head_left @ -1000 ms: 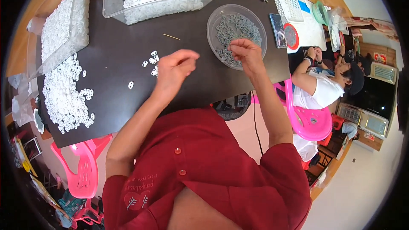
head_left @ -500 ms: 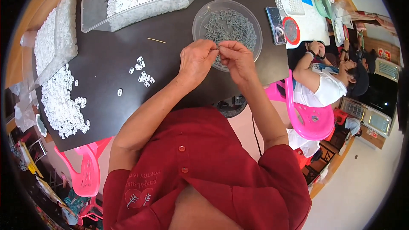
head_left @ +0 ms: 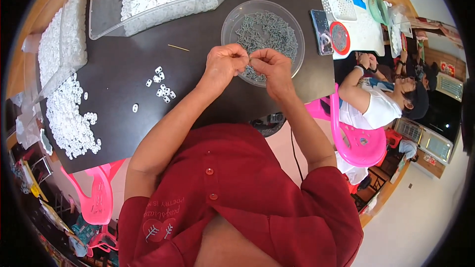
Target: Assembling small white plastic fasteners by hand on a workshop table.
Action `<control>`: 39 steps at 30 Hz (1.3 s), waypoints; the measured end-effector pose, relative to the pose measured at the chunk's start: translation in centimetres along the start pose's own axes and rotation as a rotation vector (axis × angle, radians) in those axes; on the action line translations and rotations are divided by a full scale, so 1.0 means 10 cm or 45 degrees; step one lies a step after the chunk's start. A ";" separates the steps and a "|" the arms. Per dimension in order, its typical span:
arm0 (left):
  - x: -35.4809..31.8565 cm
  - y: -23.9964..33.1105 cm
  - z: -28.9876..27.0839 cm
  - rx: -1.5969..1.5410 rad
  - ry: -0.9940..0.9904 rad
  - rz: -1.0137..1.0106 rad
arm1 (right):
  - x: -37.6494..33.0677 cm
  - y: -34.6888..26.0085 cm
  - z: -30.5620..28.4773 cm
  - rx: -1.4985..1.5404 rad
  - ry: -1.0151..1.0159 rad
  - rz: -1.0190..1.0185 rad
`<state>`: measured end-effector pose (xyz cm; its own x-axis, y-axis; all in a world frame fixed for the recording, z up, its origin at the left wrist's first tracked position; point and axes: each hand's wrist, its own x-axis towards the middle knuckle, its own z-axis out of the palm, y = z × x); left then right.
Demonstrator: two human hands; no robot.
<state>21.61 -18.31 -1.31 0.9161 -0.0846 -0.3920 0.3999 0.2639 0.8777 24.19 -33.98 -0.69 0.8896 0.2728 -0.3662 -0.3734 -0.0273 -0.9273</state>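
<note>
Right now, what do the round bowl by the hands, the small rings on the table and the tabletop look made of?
Round bowl: clear plastic, likely; the dark table shows through it. Small rings: white, matte, probably plastic washers. Tabletop: dark smooth sheet, with a wood-coloured edge at the far rim; material unclear. Grey pieces in the bowl: possibly metal.

A small part (head_left: 249, 60), too small to identify, sits pinched between the fingertips of the left hand (head_left: 222, 64) and the right hand (head_left: 273, 67), which meet above the near rim of a round clear bowl (head_left: 232, 20). The bowl stands upright on the dark desk (head_left: 198, 29) and holds a heap of small grey metal pieces (head_left: 267, 29).
</note>
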 end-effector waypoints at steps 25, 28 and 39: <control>0.07 -0.13 -0.03 0.949 0.346 0.516 | 0.09 -0.06 -0.17 -0.413 0.120 -0.047; 0.06 -0.18 -0.03 1.015 0.436 0.663 | 0.05 -0.07 -0.15 -0.309 0.131 -0.025; -0.71 0.03 -0.50 -0.228 0.359 0.158 | -0.14 -0.15 0.67 -0.170 -0.123 -0.241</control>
<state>15.12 -12.80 0.38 0.9032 0.2209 -0.3679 0.2517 0.4217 0.8711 21.80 -27.89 1.76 0.9088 0.3755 -0.1822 -0.1591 -0.0919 -0.9830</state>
